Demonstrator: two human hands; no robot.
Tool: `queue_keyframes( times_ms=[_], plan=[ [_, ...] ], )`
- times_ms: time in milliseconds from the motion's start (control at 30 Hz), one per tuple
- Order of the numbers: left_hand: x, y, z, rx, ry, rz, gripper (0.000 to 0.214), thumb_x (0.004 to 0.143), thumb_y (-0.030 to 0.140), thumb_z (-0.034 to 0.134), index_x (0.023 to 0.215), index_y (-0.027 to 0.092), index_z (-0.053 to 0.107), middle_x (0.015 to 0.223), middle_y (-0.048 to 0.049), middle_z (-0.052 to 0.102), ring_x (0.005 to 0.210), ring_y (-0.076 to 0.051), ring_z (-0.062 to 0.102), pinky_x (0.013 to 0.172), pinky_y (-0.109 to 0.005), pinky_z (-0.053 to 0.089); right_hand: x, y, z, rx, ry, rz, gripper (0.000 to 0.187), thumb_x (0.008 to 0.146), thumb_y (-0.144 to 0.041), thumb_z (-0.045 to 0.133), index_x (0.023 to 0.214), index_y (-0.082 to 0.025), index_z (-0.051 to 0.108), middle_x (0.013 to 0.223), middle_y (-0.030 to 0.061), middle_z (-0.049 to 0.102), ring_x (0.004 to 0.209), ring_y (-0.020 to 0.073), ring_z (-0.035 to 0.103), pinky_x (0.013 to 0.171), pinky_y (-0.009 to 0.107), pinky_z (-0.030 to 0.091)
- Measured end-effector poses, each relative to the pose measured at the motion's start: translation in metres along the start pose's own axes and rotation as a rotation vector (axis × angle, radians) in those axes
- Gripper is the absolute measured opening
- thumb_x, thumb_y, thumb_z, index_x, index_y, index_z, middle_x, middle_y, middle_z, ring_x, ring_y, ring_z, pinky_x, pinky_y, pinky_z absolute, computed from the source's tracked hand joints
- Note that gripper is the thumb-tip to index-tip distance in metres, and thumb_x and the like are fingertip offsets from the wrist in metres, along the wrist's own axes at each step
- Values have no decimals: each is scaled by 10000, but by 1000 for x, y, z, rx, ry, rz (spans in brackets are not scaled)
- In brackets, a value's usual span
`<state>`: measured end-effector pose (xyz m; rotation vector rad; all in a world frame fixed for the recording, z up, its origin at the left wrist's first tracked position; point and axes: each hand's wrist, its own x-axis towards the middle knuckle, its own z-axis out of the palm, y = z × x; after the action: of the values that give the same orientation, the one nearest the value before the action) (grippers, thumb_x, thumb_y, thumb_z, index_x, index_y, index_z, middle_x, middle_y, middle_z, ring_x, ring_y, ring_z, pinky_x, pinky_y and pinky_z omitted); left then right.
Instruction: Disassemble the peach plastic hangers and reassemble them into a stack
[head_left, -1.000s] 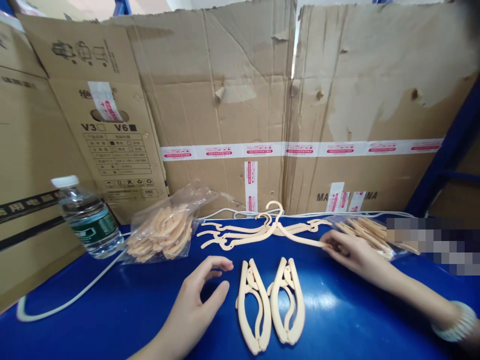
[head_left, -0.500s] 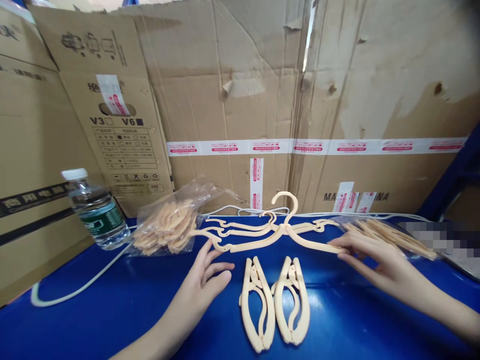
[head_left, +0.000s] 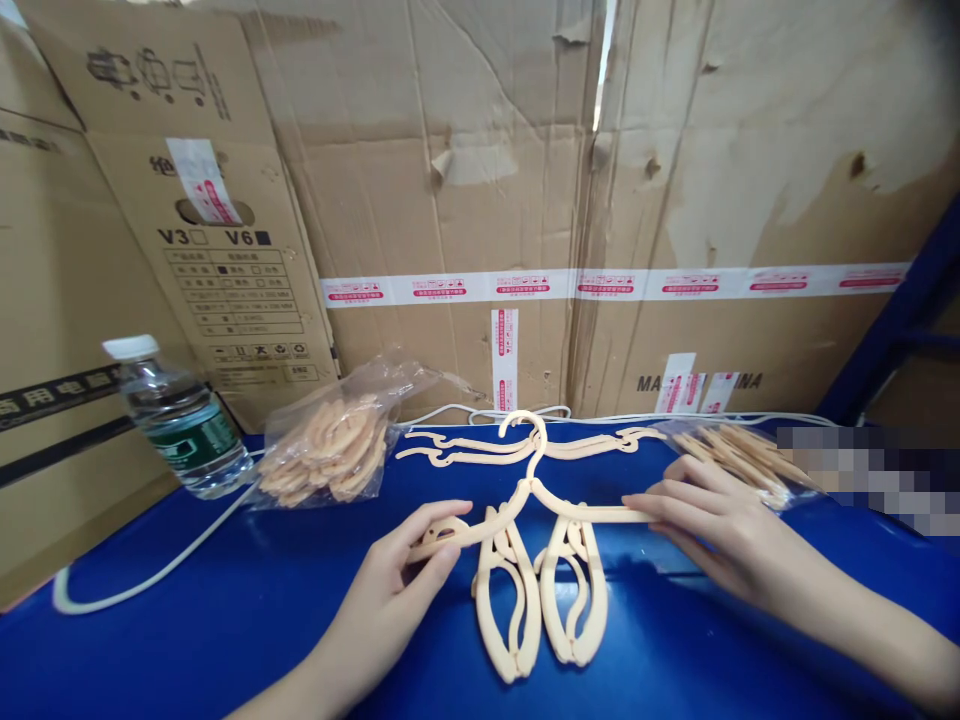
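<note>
A cream folding hanger (head_left: 531, 489) is held up by its two arms, hook upward. My left hand (head_left: 397, 575) is closed around the joint of its left arm, thumb in front. My right hand (head_left: 712, 515) pinches the tip of its right arm. Below and partly behind it, two folded hangers (head_left: 508, 610) (head_left: 574, 595) lie side by side on the blue table (head_left: 675, 640). Behind the held one, unfolded hangers (head_left: 480, 452) lie across the table, their hooks partly covered by it.
A clear bag of folded hangers (head_left: 330, 450) lies at the left, beside a water bottle (head_left: 180, 420). Another bag of hangers (head_left: 739, 460) is at the right. A white cable (head_left: 150, 590) curves along the left. Cardboard boxes (head_left: 450, 220) wall off the back.
The held hanger has come off the unfolded ones, nearer to me and slightly left. My left hand has closed on its left arm; the right still grips the other end.
</note>
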<state>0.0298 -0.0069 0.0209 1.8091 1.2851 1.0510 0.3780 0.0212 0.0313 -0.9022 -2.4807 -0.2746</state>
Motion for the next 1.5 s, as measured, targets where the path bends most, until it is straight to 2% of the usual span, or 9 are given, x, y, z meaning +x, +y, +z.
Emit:
queue_keyframes(
  times_ms=[167,367,467,600,800,1000,1233,1367,1500],
  plan=[
    [0,1,1,1,6,-8,325,853,440,570,1116,267,650,844,-7,683,771,-200,645,785,-311,527,-1,-7,-1,-339,94,-68,311,976,-166,367,1098,-213,649,961,94,729,775,251,602,660,392,424],
    [-2,1,3,-37,-18,-89,350,870,429,560,1157,240,624,808,5,620,659,-149,555,662,-247,475,-3,-10,-1,-472,154,-99,404,874,27,355,1107,-150,634,1145,134,688,724,206,655,623,350,472],
    [-2,2,4,-74,-19,-105,377,870,443,550,1169,221,610,768,12,584,618,-134,519,630,-241,454,-4,-10,4,-279,145,-16,455,869,25,362,1188,-192,603,1278,152,576,812,200,654,643,338,514],
    [-1,2,6,-95,-7,-119,393,866,454,551,1168,210,609,760,14,569,608,-128,506,623,-242,449,0,-17,12,86,163,82,527,913,16,317,1308,-260,529,1338,136,437,1011,169,620,802,312,544],
    [-1,2,9,-149,7,-119,336,835,429,611,1103,229,646,777,15,616,614,-125,548,631,-233,480,1,-25,19,485,210,318,417,944,-222,531,1351,-302,488,1236,95,543,894,155,635,755,273,571],
    [0,1,9,-276,50,-142,309,794,371,690,1063,220,678,742,9,684,701,-146,642,745,-238,518,7,-26,13,904,153,607,324,869,-438,653,1108,-219,657,1034,75,699,928,208,657,809,300,545],
    [-1,6,13,-494,123,-256,442,739,328,773,1137,205,626,899,0,687,752,-134,669,701,-212,537,13,-28,9,1004,148,707,408,831,-512,664,1097,-205,700,956,73,707,749,183,617,667,291,516],
    [-4,11,14,-563,154,-265,486,709,323,801,1132,183,607,859,-9,680,750,-144,666,654,-205,535,11,-27,9,947,153,667,331,850,-479,654,1058,-231,722,1023,72,693,878,212,616,764,311,495],
    [-4,11,17,-593,159,-240,450,694,311,814,1072,172,614,776,11,661,661,-116,630,622,-201,521,14,-33,9,924,101,614,302,886,-463,615,1040,-222,714,975,66,668,912,212,607,836,329,474]
  ],
)
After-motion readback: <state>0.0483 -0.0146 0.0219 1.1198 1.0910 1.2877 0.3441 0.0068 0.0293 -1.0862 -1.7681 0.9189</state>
